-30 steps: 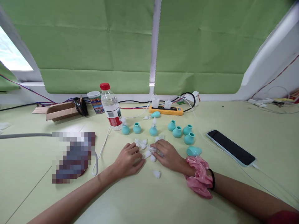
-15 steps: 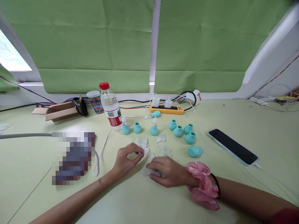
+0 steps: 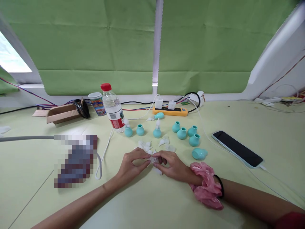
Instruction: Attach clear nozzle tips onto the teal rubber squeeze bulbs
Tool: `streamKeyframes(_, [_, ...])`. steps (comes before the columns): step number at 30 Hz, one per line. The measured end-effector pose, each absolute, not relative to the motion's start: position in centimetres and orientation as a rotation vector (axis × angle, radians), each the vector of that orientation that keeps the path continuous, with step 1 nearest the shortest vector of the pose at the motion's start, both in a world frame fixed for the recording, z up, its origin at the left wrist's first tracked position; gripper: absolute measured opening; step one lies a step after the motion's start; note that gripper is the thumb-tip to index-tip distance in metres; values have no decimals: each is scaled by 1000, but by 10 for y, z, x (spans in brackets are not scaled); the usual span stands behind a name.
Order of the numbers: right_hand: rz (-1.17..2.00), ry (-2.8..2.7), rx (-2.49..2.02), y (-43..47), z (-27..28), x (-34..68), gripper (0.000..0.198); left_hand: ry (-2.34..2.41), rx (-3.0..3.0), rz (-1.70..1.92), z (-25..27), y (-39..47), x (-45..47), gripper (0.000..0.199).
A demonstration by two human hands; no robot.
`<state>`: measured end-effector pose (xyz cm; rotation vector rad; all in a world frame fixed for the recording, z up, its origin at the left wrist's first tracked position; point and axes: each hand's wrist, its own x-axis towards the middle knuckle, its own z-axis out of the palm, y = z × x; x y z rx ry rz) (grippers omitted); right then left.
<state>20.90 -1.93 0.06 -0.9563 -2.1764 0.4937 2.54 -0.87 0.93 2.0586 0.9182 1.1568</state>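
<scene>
My left hand (image 3: 132,163) pinches a small whitish translucent tip between thumb and fingertips. Against it, my right hand (image 3: 171,164) grips a short clear plastic piece (image 3: 155,159) from the other side, and the two parts meet between my fingertips. Fingers hide most of the joint. Loose translucent pieces (image 3: 144,146) lie just beyond my hands, with another piece (image 3: 164,141) to the right. Behind them, a teal squeeze bulb (image 3: 157,132) and a second teal bulb (image 3: 128,131) stand upright, topped with clear nozzles. Several bare teal bulbs (image 3: 181,134) stand further right.
A water bottle (image 3: 115,111) with a red cap stands at the back left, near a paper cup (image 3: 97,104) and an open cardboard box (image 3: 63,115). An orange power strip (image 3: 182,112) lies behind the bulbs. A phone (image 3: 237,149) rests at right, its cable trailing. A blurred patch (image 3: 76,162) covers something at left.
My right hand has lifted a clear piece from the table and moved it up to my left hand. My fingertips now meet, with the left hand shifted slightly to the right.
</scene>
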Motion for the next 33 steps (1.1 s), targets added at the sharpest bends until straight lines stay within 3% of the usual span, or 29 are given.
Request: streamKeyframes(33, [514, -2168, -937, -20, 1, 209, 20, 869, 2321, 1150, 13, -10, 26, 18])
